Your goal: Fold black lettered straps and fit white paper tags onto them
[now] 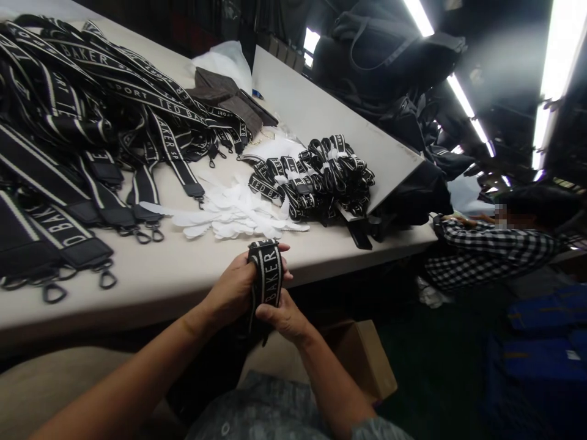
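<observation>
Between both hands, just off the table's front edge, is a black webbing strap (pixel 268 275) with white stripes and lettering, wound into a coil. My left hand (pixel 236 284) wraps the coil from its left side, fingers partly behind it. My right hand (pixel 287 315) grips its lower right, thumb pressed on the front. Beyond the hands lies a pile of white paper strips (pixel 233 211). Right of that, several coiled straps (pixel 316 174) with white bands around them are heaped together. A large pile of loose straps (pixel 92 91) with metal clips covers the left side.
The pale table (pixel 169 269) runs across in front of me. A white board (pixel 330 110) and dark brown folded material (pixel 224 95) lie farther back. Below stands an open cardboard box (pixel 367 360). At right are a person in a checked shirt (pixel 495 244) and blue bundles (pixel 541 360).
</observation>
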Demonstrator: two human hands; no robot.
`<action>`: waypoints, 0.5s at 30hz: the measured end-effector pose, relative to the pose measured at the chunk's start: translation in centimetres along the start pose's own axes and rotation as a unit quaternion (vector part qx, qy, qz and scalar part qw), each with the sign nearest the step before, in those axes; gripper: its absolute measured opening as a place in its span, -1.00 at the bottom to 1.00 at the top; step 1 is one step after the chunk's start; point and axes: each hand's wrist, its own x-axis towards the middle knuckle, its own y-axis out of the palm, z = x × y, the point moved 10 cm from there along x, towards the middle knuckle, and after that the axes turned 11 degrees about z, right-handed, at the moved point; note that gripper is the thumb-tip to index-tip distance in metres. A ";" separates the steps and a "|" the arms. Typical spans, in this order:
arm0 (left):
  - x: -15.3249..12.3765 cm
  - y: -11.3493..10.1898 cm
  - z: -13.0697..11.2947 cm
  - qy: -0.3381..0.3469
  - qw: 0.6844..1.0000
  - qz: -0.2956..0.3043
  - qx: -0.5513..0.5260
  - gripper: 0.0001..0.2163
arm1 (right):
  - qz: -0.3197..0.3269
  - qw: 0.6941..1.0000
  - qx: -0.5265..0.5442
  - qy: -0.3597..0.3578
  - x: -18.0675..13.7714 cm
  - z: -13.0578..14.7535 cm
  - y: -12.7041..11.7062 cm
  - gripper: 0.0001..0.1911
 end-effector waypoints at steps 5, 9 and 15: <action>-0.1 -2.0 -1.3 0.032 0.997 -0.073 0.021 -0.68 | 0.096 0.983 0.132 0.086 0.6 -3.6 4.4 -0.31; -0.4 -3.3 -2.2 0.068 0.984 -0.124 0.107 -0.65 | -0.044 0.992 0.092 0.073 -0.1 -3.4 2.6 -0.35; 0.1 -1.0 1.1 0.000 0.974 -0.020 0.226 -0.48 | -0.233 0.968 -0.012 -0.092 -1.4 2.0 -1.2 -0.55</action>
